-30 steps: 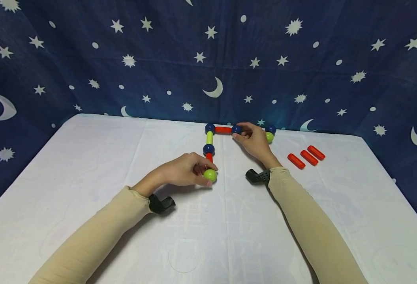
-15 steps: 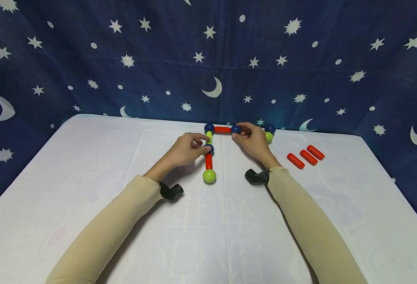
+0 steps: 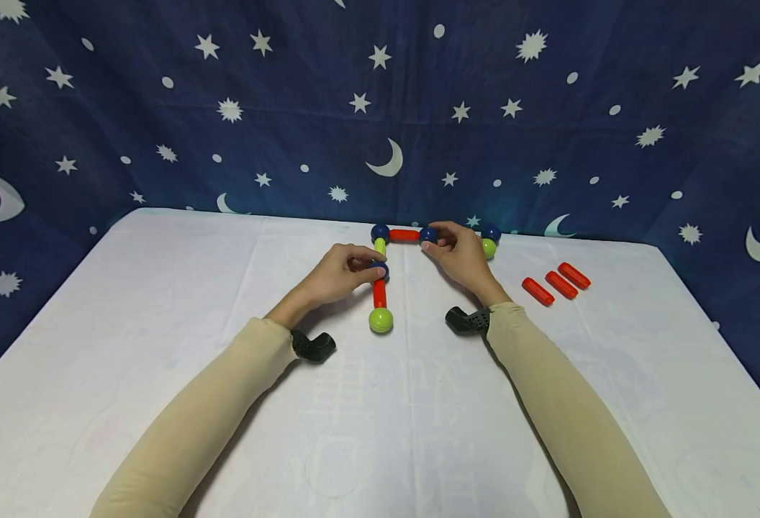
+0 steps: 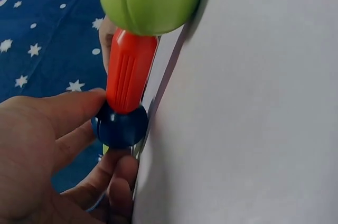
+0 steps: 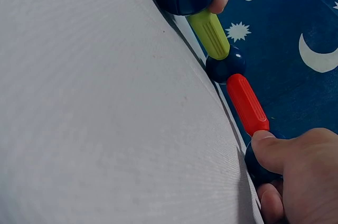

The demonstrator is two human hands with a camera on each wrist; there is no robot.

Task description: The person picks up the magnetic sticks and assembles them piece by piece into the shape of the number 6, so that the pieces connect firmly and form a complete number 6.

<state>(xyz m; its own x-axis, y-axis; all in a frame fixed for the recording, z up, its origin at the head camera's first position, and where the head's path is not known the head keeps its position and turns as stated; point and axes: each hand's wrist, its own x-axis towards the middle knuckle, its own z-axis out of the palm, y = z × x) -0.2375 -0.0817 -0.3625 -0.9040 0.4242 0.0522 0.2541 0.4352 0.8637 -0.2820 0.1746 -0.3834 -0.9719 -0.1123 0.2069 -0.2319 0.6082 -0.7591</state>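
Note:
An L-shaped chain of balls and rods lies on the white table. From its corner, a blue ball, a red rod runs right to another blue ball. My right hand pinches that end ball between thumb and fingers. Toward me from the corner come a yellow-green rod, a middle blue ball, a second red rod and a green ball. The left hand grips the middle blue ball, thumb on its near side, partly covering it in the head view.
Just right of the right hand lie a loose blue ball and a green ball, partly hidden. Several loose pieces, including a red rod, lie further right. A dark starry cloth hangs behind the table's far edge.
My left hand has let go of the near green ball and moved away from me up the chain to grip the middle blue ball. The right hand stays on its blue ball.

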